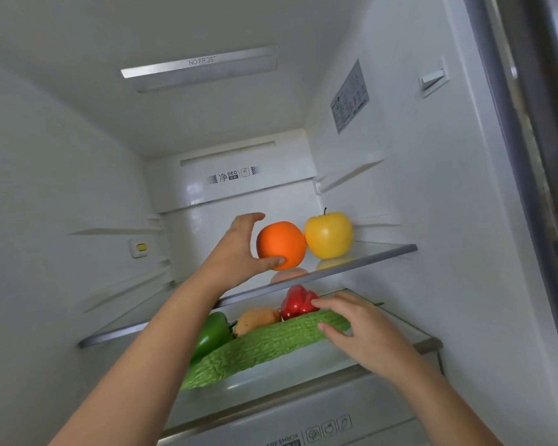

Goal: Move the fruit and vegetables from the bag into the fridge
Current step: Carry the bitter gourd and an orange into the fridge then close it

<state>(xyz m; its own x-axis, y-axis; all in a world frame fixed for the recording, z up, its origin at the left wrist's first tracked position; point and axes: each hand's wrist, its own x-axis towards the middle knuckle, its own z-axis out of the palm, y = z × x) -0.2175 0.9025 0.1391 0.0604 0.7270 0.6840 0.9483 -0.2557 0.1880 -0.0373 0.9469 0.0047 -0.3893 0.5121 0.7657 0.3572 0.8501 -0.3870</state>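
Observation:
Both my arms reach into the open fridge. My left hand [239,252] grips an orange [281,244] just above the glass upper shelf [368,259], right beside a yellow apple [328,235] standing there. On the lower shelf [303,365] lie a long bumpy green bitter gourd [258,346], a green pepper [213,333], a yellow-orange mango [258,320] and a red pepper [297,302]. My right hand [361,333] hovers with spread fingers over the gourd's right end, fingertips touching it and close to the red pepper. The bag is out of view.
White fridge walls close in on the left and right, with shelf rails on both sides. A drawer front labelled FRESHBOX [303,436] sits below the lower shelf. The door edge [529,156] runs down the right.

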